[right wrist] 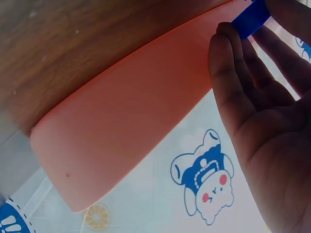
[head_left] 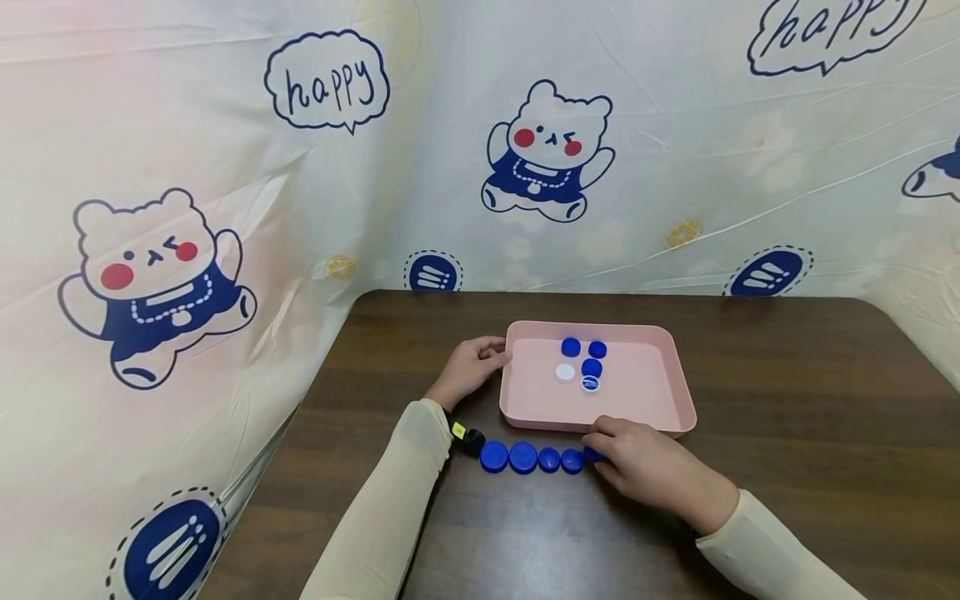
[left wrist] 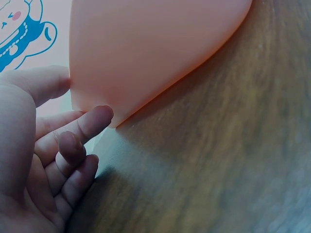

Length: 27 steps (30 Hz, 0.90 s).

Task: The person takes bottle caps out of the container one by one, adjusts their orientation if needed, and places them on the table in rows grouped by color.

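Note:
My left hand (head_left: 471, 367) grips the left edge of a pink tray (head_left: 675, 371), its fingertips at the rim and outer wall. In the left wrist view, the tray's wall (left wrist: 141, 53) fills the upper middle. With thumb and fingers, my right hand (head_left: 652, 468) pinches a blue bottle cap (right wrist: 251, 19) at the right end of a row on the table. The row's other blue caps, two larger (head_left: 522, 457) and two smaller (head_left: 549, 459), lie side by side in front of the tray. In the head view, the pinched cap is partly hidden by the fingers.
Inside the tray are several more caps: plain blue ones (head_left: 592, 367), a white one (head_left: 565, 373) and one with a printed top (head_left: 590, 384). The brown wooden table (head_left: 810, 417) is backed by a patterned cloth (head_left: 660, 150). A black wrist device (head_left: 472, 442) sits beside the row's left end.

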{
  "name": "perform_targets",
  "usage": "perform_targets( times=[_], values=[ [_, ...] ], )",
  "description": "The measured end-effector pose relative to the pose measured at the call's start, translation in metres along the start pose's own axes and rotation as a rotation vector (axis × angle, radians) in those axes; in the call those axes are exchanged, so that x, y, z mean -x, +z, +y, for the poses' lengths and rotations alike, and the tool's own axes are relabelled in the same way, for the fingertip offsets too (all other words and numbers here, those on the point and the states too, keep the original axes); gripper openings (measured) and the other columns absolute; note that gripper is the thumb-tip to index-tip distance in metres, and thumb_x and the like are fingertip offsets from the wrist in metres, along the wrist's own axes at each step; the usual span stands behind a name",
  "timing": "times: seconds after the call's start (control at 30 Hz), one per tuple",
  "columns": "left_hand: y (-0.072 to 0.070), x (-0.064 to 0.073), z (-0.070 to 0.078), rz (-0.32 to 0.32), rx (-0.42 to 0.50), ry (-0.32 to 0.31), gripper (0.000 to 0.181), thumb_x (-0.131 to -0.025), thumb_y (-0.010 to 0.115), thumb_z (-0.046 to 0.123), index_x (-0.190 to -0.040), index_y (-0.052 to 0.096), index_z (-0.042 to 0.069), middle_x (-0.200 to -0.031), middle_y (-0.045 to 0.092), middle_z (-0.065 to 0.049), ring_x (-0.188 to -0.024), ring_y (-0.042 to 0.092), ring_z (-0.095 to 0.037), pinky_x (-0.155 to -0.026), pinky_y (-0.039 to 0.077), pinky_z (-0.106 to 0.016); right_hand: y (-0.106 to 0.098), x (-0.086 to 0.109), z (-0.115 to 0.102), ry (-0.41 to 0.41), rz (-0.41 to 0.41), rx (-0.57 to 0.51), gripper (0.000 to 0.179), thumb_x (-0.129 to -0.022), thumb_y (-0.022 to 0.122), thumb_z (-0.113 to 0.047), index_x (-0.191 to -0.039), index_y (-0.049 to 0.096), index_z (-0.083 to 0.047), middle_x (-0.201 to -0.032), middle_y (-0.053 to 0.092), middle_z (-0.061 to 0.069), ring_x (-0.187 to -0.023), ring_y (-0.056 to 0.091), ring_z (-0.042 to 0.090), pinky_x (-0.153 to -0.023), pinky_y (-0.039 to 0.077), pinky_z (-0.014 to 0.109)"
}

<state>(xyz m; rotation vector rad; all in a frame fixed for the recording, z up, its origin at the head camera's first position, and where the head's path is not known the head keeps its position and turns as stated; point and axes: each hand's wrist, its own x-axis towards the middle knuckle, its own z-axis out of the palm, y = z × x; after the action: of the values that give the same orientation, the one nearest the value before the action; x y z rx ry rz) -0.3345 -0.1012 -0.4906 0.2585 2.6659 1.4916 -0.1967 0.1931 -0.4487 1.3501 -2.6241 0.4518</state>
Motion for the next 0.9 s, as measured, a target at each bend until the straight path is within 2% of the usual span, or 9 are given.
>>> perform_targets(
  times=[0.9],
  values=[
    [0.0014, -0.0002, -0.0009, 0.007, 0.004, 0.000, 0.043, -0.091, 0.068, 0.038, -0.125, 0.065, 0.013, -0.082, 0.065, -0.002, -0.077, 0.058, -0.020, -0.070, 0.047, -0.034, 0.0004, -0.0008, -0.0030, 0.016, -0.066, 0.003, 0.022, -0.080, 0.076, -0.007, -0.101, 0.070, -0.006, -0.089, 0.059, -0.003, -0.076, 0.058, 0.009, -0.071, 0.053, 0.031]
  ],
)
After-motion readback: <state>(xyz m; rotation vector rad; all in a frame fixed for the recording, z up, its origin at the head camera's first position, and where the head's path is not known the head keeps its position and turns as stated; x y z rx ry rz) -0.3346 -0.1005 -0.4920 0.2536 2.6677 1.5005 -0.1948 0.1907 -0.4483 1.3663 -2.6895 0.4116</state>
